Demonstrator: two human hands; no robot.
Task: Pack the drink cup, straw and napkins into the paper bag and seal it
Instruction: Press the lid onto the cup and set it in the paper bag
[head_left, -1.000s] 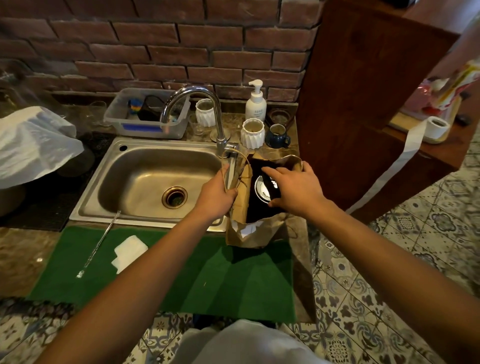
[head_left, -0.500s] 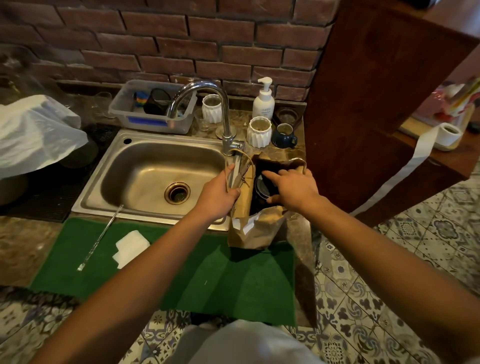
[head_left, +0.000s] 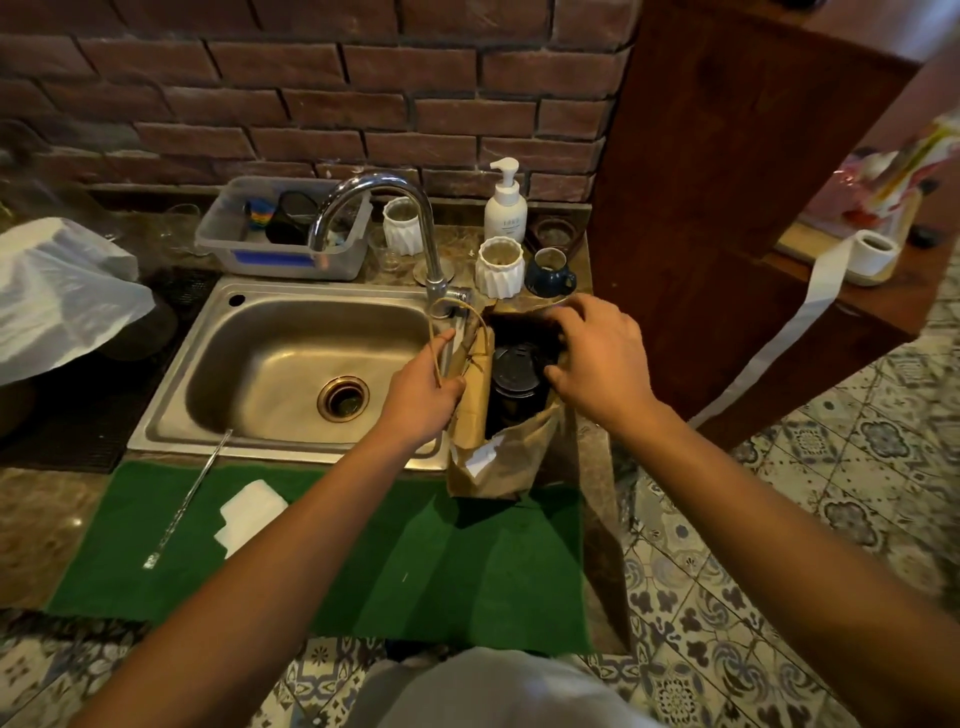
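Both hands are at the paper bag (head_left: 498, 457), which stands on the counter's right end, just beside the sink (head_left: 291, 358). On the left, the left hand (head_left: 423, 395) pinches the bag's near-side wall and string handle (head_left: 457, 317), holding the mouth open. Between the hands, the drink cup (head_left: 514, 374) with its dark lid sits upright inside the bag. On the right, the right hand (head_left: 597, 353) curls its fingers over the bag's far rim, thumb near the lid; whether it grips the cup or only the paper I cannot tell. Judging from this, the cup step is about finished. Straw (head_left: 187, 499) and napkins (head_left: 249, 514) lie on the green mat (head_left: 363, 561), well apart to the left, so the next move calls for a reach there while one hand keeps the bag open.
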